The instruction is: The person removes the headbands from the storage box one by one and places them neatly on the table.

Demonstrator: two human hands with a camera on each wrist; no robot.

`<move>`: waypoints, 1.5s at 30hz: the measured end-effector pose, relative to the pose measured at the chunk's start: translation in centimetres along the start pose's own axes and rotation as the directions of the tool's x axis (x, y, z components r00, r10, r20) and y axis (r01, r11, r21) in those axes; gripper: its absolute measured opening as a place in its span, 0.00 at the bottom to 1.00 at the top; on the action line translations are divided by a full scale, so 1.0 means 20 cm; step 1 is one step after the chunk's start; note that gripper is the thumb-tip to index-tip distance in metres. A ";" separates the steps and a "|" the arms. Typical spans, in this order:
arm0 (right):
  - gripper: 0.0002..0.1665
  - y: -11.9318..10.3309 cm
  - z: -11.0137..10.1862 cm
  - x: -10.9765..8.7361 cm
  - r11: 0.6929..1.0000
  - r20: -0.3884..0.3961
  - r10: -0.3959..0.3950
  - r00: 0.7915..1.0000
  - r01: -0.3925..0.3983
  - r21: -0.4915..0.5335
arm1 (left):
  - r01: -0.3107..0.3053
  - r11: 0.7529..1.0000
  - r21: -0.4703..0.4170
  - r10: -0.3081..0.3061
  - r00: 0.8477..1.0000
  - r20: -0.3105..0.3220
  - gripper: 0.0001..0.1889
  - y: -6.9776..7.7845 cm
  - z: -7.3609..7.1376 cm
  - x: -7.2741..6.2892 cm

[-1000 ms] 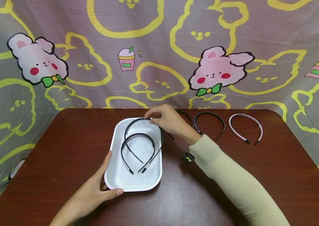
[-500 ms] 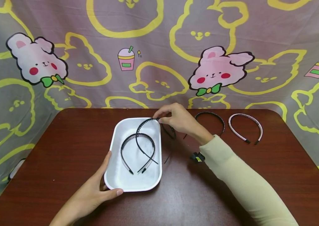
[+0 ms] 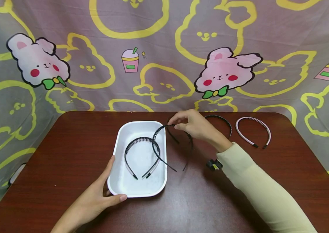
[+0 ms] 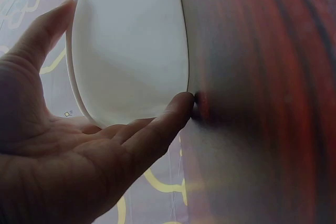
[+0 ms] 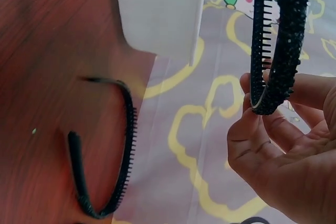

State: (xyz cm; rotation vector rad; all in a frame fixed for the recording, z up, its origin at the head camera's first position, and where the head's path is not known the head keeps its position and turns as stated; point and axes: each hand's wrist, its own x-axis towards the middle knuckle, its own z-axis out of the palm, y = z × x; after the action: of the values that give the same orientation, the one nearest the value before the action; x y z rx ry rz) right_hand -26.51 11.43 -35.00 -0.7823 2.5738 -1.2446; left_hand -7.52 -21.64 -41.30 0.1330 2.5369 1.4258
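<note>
My left hand [image 3: 94, 194] grips the near left corner of a white tray [image 3: 112, 168], thumb at the rim, fingers along its side. In the left wrist view the tray's smooth white side [image 4: 131, 51] fills the space between thumb and fingers. My right hand [image 3: 196, 127] pinches the top of a black beaded headband [image 5: 292, 30] with inner teeth. This headband hangs across the tray's right rim, its two ends pointing toward me. Inside the tray, a dark headband [image 3: 127, 152] with pale pink showing along its legs seems stacked on another.
Behind my right hand, another black toothed headband [image 5: 129, 145] lies on the brown table [image 3: 74, 142]. Further right are a dark headband [image 3: 225, 120], partly hidden by my arm, and a pink one [image 3: 238, 134]. A patterned cloth [image 3: 164, 64] hangs at the table's back edge.
My right hand has moved right with the beaded headband, carrying it from over the tray to across its right rim. The left hand and tray have stayed in place.
</note>
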 end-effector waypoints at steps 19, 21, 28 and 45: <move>0.12 0.16 -0.05 -0.11 0.998 0.002 0.051 0.999 -0.051 -0.038 | -0.002 1.000 0.018 0.002 1.000 0.001 0.65 0.00 -0.01 0.00; 0.12 0.18 -0.04 -0.12 0.998 0.002 0.046 0.999 -0.045 -0.041 | -0.003 1.000 0.019 0.003 1.000 0.003 0.65 0.00 -0.01 0.00; 0.12 0.24 -0.02 -0.16 0.997 0.003 0.041 0.999 -0.041 -0.062 | -0.004 1.000 0.017 0.003 1.000 0.004 0.66 0.00 0.00 0.00; 0.12 0.32 0.05 -0.18 0.997 0.051 0.043 0.998 -0.040 -0.059 | 0.002 0.999 -0.052 -0.001 1.000 0.021 0.65 -0.01 0.00 0.00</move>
State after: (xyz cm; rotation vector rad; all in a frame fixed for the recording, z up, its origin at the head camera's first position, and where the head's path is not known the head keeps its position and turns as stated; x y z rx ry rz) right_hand -25.50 15.91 -40.85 -0.7577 2.5810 -1.1274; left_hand -7.50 -21.75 -41.46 0.1372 2.4802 1.4806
